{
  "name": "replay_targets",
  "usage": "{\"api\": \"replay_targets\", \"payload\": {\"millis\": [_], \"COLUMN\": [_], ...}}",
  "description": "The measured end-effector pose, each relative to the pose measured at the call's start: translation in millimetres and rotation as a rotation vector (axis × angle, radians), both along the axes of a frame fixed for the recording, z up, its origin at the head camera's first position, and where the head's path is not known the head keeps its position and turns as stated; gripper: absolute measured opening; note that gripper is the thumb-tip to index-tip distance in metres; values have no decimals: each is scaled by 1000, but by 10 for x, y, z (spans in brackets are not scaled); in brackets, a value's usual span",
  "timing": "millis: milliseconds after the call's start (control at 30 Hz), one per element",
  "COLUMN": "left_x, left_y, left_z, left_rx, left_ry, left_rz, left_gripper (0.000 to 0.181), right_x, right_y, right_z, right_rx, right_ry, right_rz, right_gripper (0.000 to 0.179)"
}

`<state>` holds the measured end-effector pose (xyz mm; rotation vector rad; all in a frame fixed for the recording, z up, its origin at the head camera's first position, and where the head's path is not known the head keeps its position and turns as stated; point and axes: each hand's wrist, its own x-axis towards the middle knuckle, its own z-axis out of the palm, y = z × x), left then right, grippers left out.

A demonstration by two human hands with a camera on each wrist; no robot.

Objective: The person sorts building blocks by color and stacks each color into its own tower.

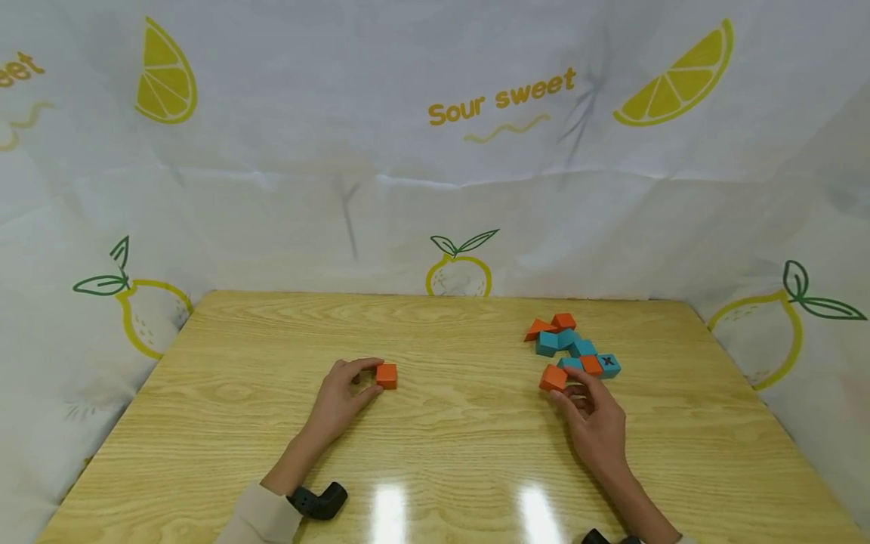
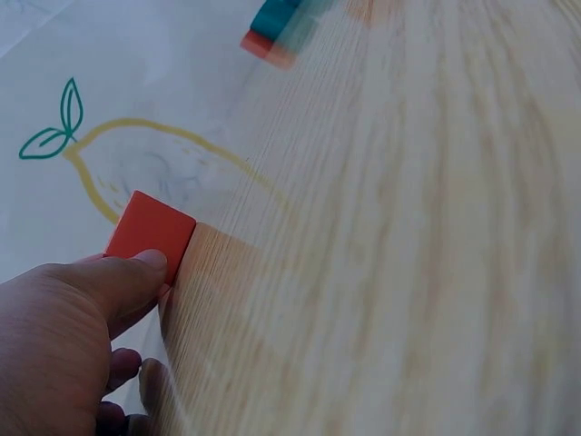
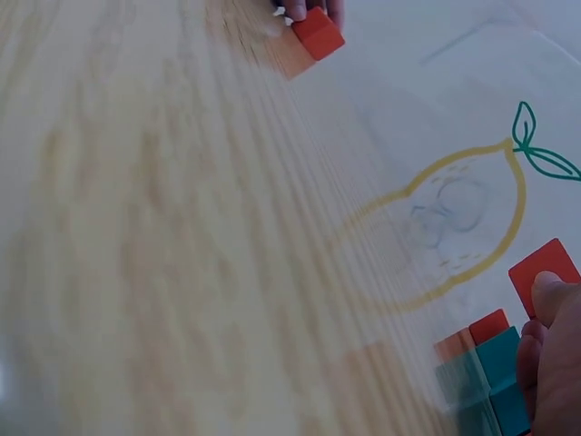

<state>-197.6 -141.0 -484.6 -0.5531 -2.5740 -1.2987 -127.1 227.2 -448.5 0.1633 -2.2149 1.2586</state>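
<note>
Evidently, a wood-grained table is filling the lower part of the head view, and bright patches of glare are shining off its near part. White cloth is hanging behind it and lining both sides, carrying printed lemons, yellow slices and the orange lettering "Sour sweet". Creases are running across the cloth, and grey branch-like shadows are showing on it.

Toward the table's right side, a loose cluster of blue and orange blocks is lying: an orange triangular block and an orange block are sitting at the far end, while a blue block marked with an X is sitting at the near right. A partly hidden blue block is peeking out behind the right hand, whose fingers are covering some of it.

That hand is pinching a tilted orange cube just in front of the cluster. Well apart to the left, the left hand is gripping another orange cube between thumb and finger, and this one is resting on the table. A black wrist device is sitting beside the pale left sleeve.
</note>
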Motion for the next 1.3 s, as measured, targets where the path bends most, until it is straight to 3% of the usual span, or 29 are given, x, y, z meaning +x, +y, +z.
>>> {"api": "replay_targets", "payload": {"millis": [433, 1300], "left_x": [-7, -3], "left_y": [4, 0], "left_z": [-6, -12], "left_rx": [7, 5], "left_ry": [-11, -2], "left_rz": [3, 9], "left_gripper": [41, 42], "right_x": [-95, -286], "right_y": [-174, -603], "right_z": [-18, -23], "right_rx": [-21, -13], "right_ry": [104, 96], "right_rz": [106, 249], "right_gripper": [45, 42]}}
